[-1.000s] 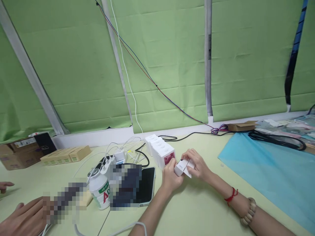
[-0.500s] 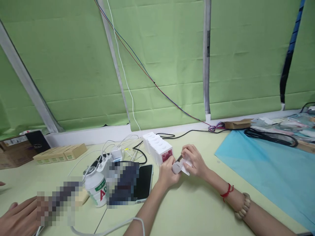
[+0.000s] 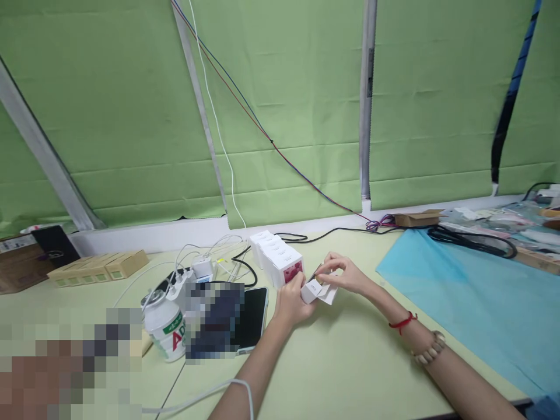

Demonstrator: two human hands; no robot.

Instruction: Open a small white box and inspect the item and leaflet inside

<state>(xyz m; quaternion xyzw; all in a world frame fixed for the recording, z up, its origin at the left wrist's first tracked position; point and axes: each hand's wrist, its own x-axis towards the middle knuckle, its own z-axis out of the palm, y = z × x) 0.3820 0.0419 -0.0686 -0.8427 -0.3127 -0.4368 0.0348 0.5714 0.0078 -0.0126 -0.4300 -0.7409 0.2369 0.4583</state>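
A small white box [image 3: 311, 291] with its end flap folded out is gripped in my left hand [image 3: 292, 303], fingers wrapped round it. At the box's open end, my right hand [image 3: 343, 274] has thumb and fingertips pinched together. Something small and yellowish shows at those fingertips, too small to name. A dark gap in the box lies beside them. Just behind my left hand stands a row of white boxes [image 3: 282, 255], the nearest with a dark red picture on its front.
Left of my forearm are a phone [image 3: 254, 318], a white can [image 3: 164, 329], a power strip [image 3: 186, 286] with cables and a blurred patch. Farther left are tan boxes [image 3: 105, 267]. A blue sheet [image 3: 455, 291] covers the right side, with a coiled black cable [image 3: 472, 242] behind it.
My right fingertips have moved in from the outer side to the box's opening. The box has turned slightly in my left hand. The view has shifted a little.
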